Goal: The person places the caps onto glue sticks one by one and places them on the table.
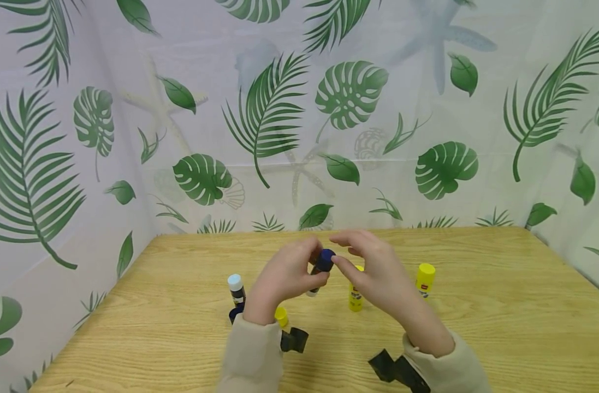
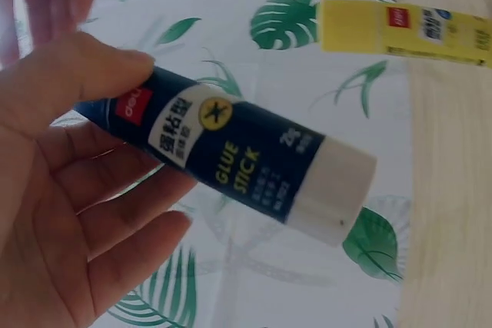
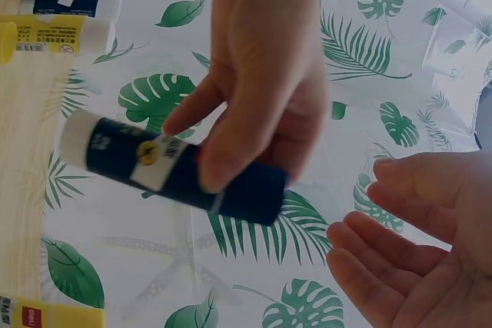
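left hand (image 1: 294,267) has its grip wrapped round a smooth, tube-shaped navy glue stick (image 2: 231,151), tilted over the wood-grain desk (image 1: 156,338); right hand (image 1: 378,267), grip slack, fingers loosely bent, is just off its 3 o'clock

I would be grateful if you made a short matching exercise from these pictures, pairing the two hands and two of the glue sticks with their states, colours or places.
Column one
1. Left hand
2. Right hand
3. White-topped glue stick
4. Rightmost glue stick in the head view

Column two
A. Mostly yellow
B. Holds a dark blue glue stick
C. Left of both hands in the head view
D. Holds nothing

Right pairs: 1-B, 2-D, 3-C, 4-A.
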`<state>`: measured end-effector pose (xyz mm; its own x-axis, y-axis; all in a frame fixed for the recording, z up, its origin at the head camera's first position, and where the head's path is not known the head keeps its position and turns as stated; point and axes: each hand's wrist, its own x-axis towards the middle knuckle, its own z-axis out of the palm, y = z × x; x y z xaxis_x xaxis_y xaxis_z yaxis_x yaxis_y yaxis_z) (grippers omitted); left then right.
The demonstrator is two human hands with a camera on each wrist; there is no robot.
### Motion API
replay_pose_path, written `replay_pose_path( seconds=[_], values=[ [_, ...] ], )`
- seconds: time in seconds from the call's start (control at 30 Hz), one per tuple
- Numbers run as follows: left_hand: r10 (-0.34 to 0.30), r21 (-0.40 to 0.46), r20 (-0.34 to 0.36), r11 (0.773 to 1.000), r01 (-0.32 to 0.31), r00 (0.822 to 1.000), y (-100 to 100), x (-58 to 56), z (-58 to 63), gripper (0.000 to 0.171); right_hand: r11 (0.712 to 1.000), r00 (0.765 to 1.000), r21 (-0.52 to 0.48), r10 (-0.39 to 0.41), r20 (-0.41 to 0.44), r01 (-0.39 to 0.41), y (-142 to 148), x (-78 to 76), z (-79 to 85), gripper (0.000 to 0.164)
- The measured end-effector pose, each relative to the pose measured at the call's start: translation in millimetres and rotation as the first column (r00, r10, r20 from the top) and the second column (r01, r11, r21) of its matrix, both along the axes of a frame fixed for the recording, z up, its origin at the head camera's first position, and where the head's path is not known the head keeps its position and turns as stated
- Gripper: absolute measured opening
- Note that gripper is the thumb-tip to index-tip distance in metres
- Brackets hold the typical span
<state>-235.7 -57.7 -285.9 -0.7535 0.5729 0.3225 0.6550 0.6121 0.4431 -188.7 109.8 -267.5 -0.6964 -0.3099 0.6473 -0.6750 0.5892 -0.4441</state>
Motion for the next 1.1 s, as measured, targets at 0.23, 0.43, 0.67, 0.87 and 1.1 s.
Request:
replay_pose_path(
  seconds=[0.23,0.43,0.67,0.87,1.1],
  values=[
    [0.044,-0.116,-0.006,0.992,-0.044,0.999,6,-10.6,-15.5,0.024,0.999,0.998,0.019,-0.031,0.052,0.030,1,0.9,0.3,0.028],
    [0.046,-0.172,0.033,0.984,-0.039,0.998,10,-18.2,-27.8,0.024,0.999,0.997,0.036,-0.039,0.072,0.037,0,2.1,1.6,0.028],
    [0.041,-0.179,0.046,0.983,-0.032,0.998,15,-22.3,-36.9,0.022,0.998,0.996,0.055,-0.040,0.074,0.036,0,2.3,1.3,0.027],
    [0.069,-0.180,0.071,0.982,-0.055,0.995,17,-22.6,-40.0,0.023,0.998,0.997,0.056,-0.040,0.069,0.036,0,2.0,0.4,0.027],
    [0.084,-0.163,0.101,0.984,-0.066,0.991,18,-24.0,-43.1,0.024,0.998,0.998,0.061,-0.030,0.054,0.027,1,2.1,0.1,0.027]
  ],
)
